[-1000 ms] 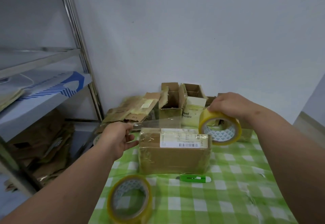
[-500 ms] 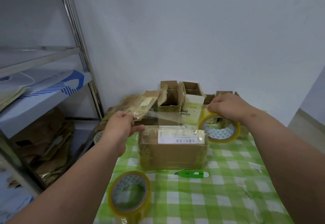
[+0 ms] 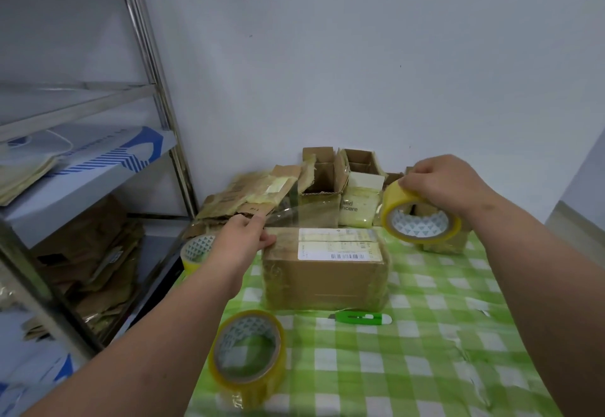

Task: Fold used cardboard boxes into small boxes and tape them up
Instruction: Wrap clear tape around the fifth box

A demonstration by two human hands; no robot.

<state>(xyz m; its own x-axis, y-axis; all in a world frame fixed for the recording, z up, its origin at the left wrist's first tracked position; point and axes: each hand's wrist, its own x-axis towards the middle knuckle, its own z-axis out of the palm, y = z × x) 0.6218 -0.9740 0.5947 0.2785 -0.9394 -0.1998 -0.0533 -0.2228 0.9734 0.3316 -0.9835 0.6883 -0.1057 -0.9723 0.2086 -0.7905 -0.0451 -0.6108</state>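
Observation:
A closed brown cardboard box [image 3: 322, 277] with a white barcode label sits in the middle of the green checked tablecloth [image 3: 435, 344]. My right hand [image 3: 442, 184] grips a roll of clear yellowish tape [image 3: 420, 217], held in the air at the box's far right corner. A clear tape strip [image 3: 304, 213] stretches from that roll across to my left hand [image 3: 244, 236], which pinches its free end at the box's far left corner. The strip hangs just above the box's top back edge.
A second tape roll [image 3: 248, 356] stands near the table's front left, a third tape roll [image 3: 196, 251] at the left edge. A green box cutter [image 3: 360, 318] lies before the box. Open small boxes [image 3: 322, 171] and flattened cardboard [image 3: 248, 192] line the wall. A metal shelf [image 3: 144, 56] stands left.
My right hand has lifted the roll up and to the right, lengthening the strip. My left hand stays at the box's far left corner with the tape end.

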